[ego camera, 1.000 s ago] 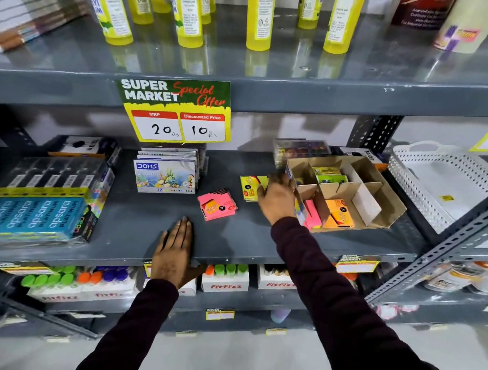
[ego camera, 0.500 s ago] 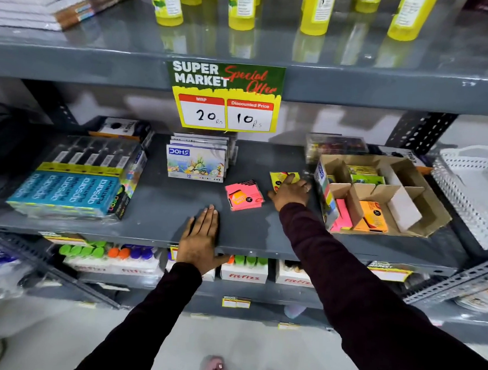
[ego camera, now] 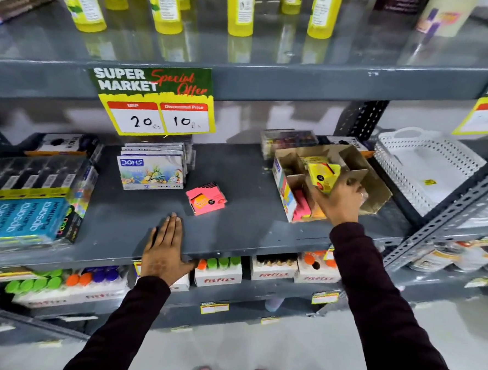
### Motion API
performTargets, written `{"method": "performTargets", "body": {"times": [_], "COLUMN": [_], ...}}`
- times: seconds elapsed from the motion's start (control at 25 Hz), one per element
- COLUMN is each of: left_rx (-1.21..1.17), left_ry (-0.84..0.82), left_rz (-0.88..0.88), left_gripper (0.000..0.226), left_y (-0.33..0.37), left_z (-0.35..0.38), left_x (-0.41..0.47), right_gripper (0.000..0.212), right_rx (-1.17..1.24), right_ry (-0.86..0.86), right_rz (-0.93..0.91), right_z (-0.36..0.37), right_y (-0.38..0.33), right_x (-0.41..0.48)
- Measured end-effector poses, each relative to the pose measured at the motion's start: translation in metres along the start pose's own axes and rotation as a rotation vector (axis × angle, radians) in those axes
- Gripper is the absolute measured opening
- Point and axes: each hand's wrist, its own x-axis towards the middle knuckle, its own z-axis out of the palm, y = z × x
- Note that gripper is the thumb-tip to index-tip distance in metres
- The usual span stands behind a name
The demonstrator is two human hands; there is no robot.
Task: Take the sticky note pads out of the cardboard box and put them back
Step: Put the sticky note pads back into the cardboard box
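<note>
A divided cardboard box point(ego camera: 375, 190) stands on the grey middle shelf point(ego camera: 249, 222) at the right. My right hand point(ego camera: 340, 200) holds a yellow sticky note pad point(ego camera: 322, 175) over the box's middle compartments. Pink point(ego camera: 301, 207) and orange pads stand in the box's front compartments, and another yellow pad shows at the back. A pink sticky note pad point(ego camera: 206, 199) lies alone on the shelf, left of the box. My left hand point(ego camera: 164, 247) rests flat on the shelf's front edge, fingers together, holding nothing.
DOMS colour packs point(ego camera: 152, 169) are stacked behind the pink pad. Apsara boxes point(ego camera: 24, 214) fill the left. A white perforated basket point(ego camera: 426, 170) sits right of the box. Yellow bottles point(ego camera: 242, 10) line the upper shelf, above a price sign point(ego camera: 156, 99). Fitfizz cartons point(ego camera: 219, 272) are below.
My right hand picked the yellow pad up from the shelf and carried it right, over the cardboard box. The left hand stayed put. The camera view shifted.
</note>
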Motion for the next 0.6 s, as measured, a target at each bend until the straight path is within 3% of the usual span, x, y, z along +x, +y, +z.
{"method": "performTargets", "body": {"times": [0.2,0.32,0.44,0.6], "left_rx": [0.007,0.009,0.007,-0.006], "left_ry": [-0.009,-0.015,-0.02,-0.035], "left_rz": [0.005,0.008,-0.003,-0.011], "left_gripper": [0.108,0.11,0.114,0.116], "left_y": [0.002,0.002,0.001,0.001], "left_z": [-0.003,-0.004,-0.004,-0.004], "left_x": [0.0,0.0,0.0,0.0], "right_gripper": [0.082,0.061,0.048,0.043], "right_rx": [0.239,0.248,0.18,0.16], "right_ry": [-0.25,-0.302,-0.295,-0.095], "right_rz": [0.216,0.204,0.171,0.063], "right_z": [0.026,0.04,0.042,0.026], "right_y": [0.047,0.047,0.044,0.008], "right_x": [0.017,0.013,0.006,-0.006]}}
